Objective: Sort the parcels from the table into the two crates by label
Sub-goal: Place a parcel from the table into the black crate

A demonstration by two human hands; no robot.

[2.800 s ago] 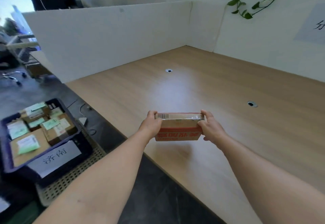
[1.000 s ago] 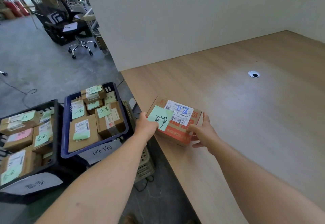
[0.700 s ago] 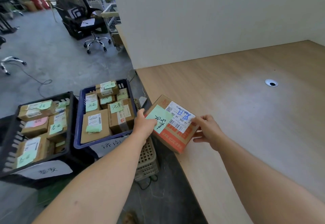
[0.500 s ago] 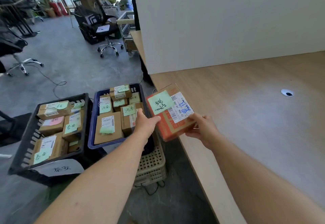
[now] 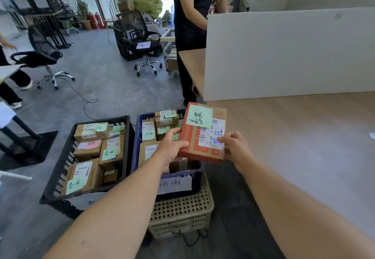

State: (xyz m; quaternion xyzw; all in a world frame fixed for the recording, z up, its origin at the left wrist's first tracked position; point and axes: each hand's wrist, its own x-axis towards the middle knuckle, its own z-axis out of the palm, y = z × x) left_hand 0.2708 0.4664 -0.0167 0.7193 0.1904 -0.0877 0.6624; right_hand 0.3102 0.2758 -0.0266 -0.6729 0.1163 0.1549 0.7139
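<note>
I hold the parcel [image 5: 195, 139] in the air over the blue crate [image 5: 135, 149], just off the worktop [image 5: 294, 137] edge. My left grip [image 5: 171, 149] clasps its left edge, thumb on top; my right grip [image 5: 236, 149] pinches the near right corner. Its green note [image 5: 199, 116] seems to match those in the black crate [image 5: 60, 167]. I judge this the carry step: next, swing left and lower it there.
</note>
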